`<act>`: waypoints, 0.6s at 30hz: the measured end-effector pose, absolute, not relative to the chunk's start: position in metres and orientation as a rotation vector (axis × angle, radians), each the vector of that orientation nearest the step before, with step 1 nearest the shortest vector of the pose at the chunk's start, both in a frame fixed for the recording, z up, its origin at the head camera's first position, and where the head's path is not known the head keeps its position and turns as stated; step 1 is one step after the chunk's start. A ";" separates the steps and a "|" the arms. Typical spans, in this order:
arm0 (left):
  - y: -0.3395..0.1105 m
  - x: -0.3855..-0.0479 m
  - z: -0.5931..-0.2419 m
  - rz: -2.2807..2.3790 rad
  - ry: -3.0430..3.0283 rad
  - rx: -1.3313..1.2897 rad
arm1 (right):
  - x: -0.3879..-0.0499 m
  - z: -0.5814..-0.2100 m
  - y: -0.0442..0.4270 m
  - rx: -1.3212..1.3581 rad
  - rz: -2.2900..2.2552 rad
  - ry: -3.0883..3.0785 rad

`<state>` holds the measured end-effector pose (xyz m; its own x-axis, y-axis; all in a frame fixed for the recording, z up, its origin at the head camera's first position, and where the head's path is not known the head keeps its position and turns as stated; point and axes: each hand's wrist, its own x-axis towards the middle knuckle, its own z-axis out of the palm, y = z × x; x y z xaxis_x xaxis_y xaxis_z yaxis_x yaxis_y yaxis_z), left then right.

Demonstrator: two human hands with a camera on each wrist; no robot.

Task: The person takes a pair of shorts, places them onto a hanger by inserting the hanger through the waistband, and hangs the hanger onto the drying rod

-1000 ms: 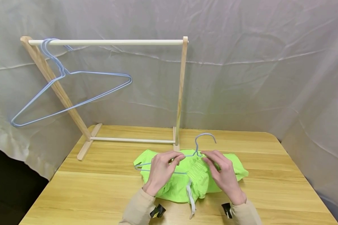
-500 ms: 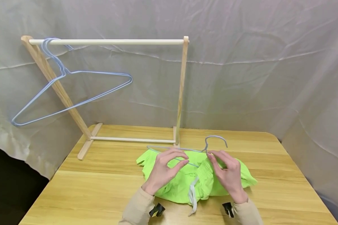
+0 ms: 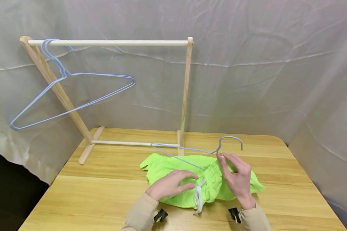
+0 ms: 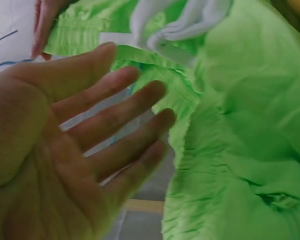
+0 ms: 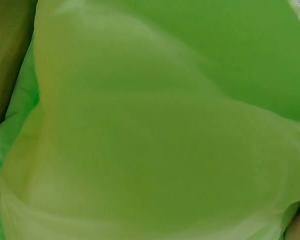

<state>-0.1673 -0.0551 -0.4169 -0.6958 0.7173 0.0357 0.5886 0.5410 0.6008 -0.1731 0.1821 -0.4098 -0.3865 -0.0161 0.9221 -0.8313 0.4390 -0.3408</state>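
Over lime-green elastic-waisted fabric garment (image 3: 211, 194): my left hand (image 3: 171, 183) empty, fingers loose; right hand (image 3: 237, 173) pinches waistband (image 3: 213, 172) at blue wire hanger (image 3: 218, 149). Slackened pinch could free hanger.

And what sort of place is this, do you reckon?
Probably a makeshift booth set up for demonstrations or filming, though I can't be certain: grey fabric sheeting hangs behind and beside the wood-grained table, and a clothes rack stands on it.

The left hand (image 3: 173, 184) is relaxed, its fingers (image 4: 125, 111) slightly spread, the thumb (image 4: 75, 74) standing apart. The right hand (image 3: 237, 176) brings fingers and thumb together in a pinch. Beige-sleeved forearms (image 3: 141, 211) extend from below, well apart.
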 end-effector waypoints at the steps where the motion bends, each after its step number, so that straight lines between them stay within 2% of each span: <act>1: -0.055 -0.167 -0.418 0.853 2.548 1.096 | -0.173 -0.409 0.182 0.734 1.077 -1.734; 18: -0.070 -0.169 -0.431 0.648 2.761 0.836 | -0.174 -0.409 0.185 0.713 1.090 -1.693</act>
<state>-0.1693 -0.0702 -0.4310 -0.8244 0.5639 -0.0485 0.4834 0.7462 0.4577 -0.1737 0.1846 -0.4087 -0.3642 0.0246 0.9310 -0.8374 0.4288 -0.3389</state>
